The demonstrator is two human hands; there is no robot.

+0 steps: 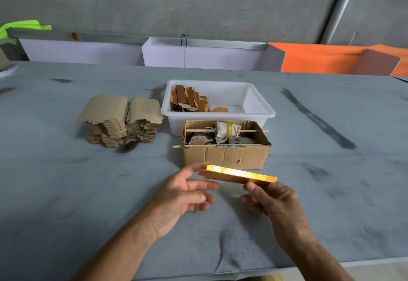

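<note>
Nearest the viewer, the right hand pinches a flat orange-brown strip at its right end, thumb on the near face and fingers curled underneath. The strip is held in the air above the grey table, just in front of a cardboard box. Its long axis runs left to right, with the left end slightly farther away and higher. It lies almost flat, and glare washes out its upper face.

The left hand is spread and relaxed, palm turned inward, gripping nothing. Its forefinger reaches the strip's left end; contact cannot be confirmed.

The cardboard box is open-topped. It holds a cloth bundle bound with yellow tape, dark scraps, and two thin sticks laid across it lengthwise.

Touching its back stands a white tub with brown folded pieces leaning at its left end.

Left of both lies a stack of flat card blanks.

White panels and orange panels line the far edge.
</note>
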